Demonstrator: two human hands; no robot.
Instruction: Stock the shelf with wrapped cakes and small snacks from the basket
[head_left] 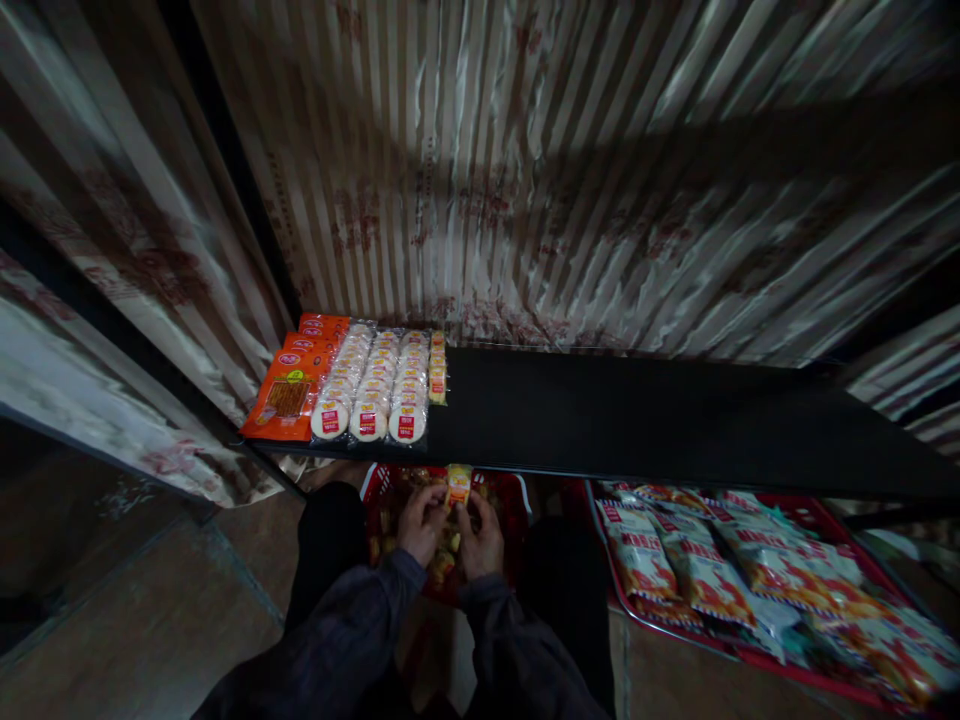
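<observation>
Bare hands (421, 525) partly hide the small yellow plastic packet (458, 485), its print too small to read, and the red plastic basket (517, 518). The flat black shelf (637, 410) covers part of the wide red tray (739, 656); dark fabric sleeves (322, 640) run off the bottom.

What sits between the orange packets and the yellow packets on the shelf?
Three rows of round, white wrapped snacks lie between the orange packets and the yellow packets on the black shelf; the head view shows it.
</observation>
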